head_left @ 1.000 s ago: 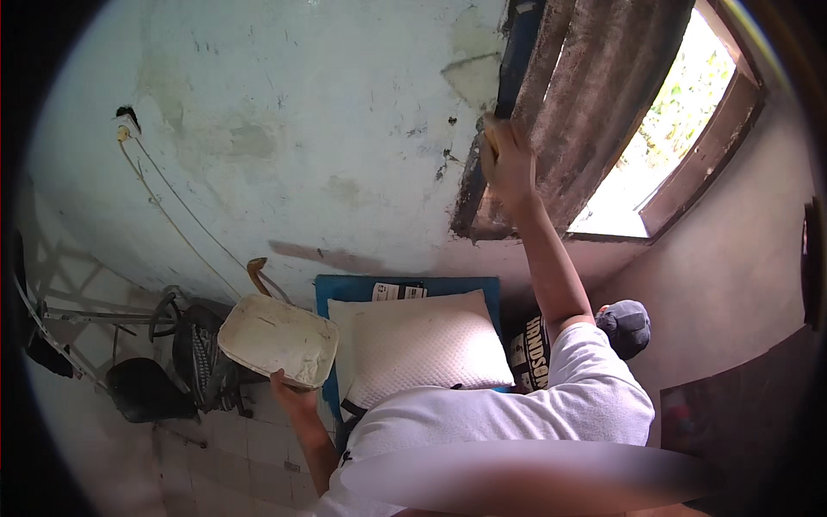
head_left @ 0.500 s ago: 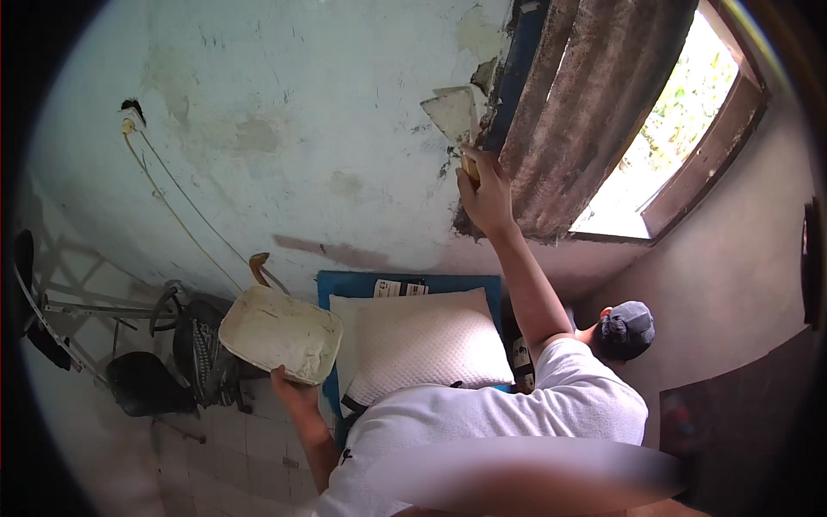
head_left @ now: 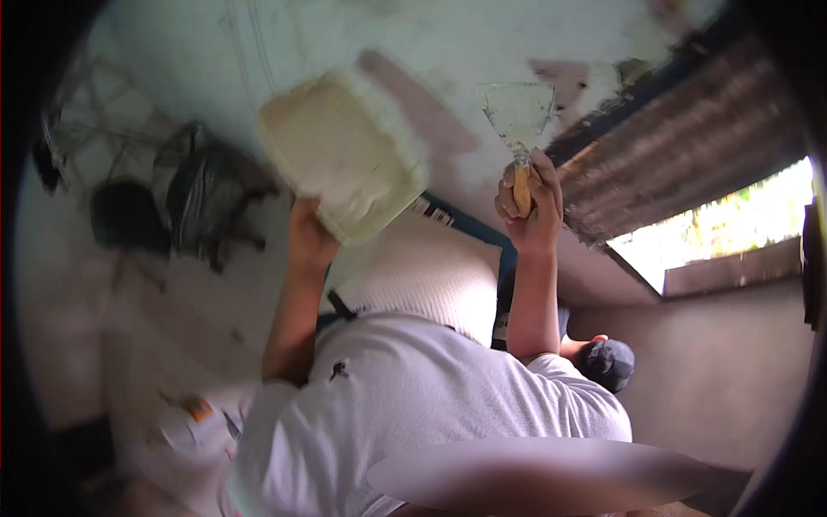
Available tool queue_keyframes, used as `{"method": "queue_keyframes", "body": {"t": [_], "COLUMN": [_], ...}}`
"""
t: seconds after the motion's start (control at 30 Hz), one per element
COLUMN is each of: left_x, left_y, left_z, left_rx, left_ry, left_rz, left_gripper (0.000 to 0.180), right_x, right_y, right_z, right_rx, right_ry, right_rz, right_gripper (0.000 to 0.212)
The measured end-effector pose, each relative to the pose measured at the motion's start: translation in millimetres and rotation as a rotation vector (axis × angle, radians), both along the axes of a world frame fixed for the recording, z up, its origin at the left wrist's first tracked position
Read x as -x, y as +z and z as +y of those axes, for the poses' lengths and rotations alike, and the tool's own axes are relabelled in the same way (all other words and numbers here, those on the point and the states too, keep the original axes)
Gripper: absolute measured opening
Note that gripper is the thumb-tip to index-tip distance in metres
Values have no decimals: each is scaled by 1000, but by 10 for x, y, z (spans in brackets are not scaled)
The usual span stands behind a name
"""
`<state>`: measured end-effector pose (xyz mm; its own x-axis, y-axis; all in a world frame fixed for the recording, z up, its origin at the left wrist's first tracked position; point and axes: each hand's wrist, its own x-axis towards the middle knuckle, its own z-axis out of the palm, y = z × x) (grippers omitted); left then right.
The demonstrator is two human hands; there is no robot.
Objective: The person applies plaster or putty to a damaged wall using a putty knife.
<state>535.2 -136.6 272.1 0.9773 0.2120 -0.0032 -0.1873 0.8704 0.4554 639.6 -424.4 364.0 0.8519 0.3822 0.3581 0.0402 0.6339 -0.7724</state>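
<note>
I see my right hand point(head_left: 530, 202) fisted around a putty knife point(head_left: 519, 121), wooden handle, broad plaster-smeared blade; my left hand point(head_left: 308, 234) grips a cream tub point(head_left: 343, 152), blurred.

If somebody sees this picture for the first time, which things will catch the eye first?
Probably the two raised hands. The right hand grips the wooden handle of a wide scraper, its blade up against the patchy wall. The left hand holds up a pale square tub. At the right, a bright window glows under a corrugated sheet.
</note>
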Motion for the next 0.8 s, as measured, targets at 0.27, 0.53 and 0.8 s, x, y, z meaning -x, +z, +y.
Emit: {"method": "queue_keyframes", "body": {"t": [0.27,0.53,0.8], "left_x": [-189,-84,51], "left_y": [410,232,20], "left_z": [-173,168,204], "left_rx": [25,-3,-79], "left_ry": [35,220,243], "left_rz": [5,-61,-73], "left_gripper": [68,68,73], "right_x": [459,412,179], "right_y": [-570,-735,-469], "right_z": [453,220,250], "right_rx": [936,950,910], "right_ry": [-440,-326,-273], "right_rz": [-1102,-1179,-570], "right_gripper": [39,33,25]}}
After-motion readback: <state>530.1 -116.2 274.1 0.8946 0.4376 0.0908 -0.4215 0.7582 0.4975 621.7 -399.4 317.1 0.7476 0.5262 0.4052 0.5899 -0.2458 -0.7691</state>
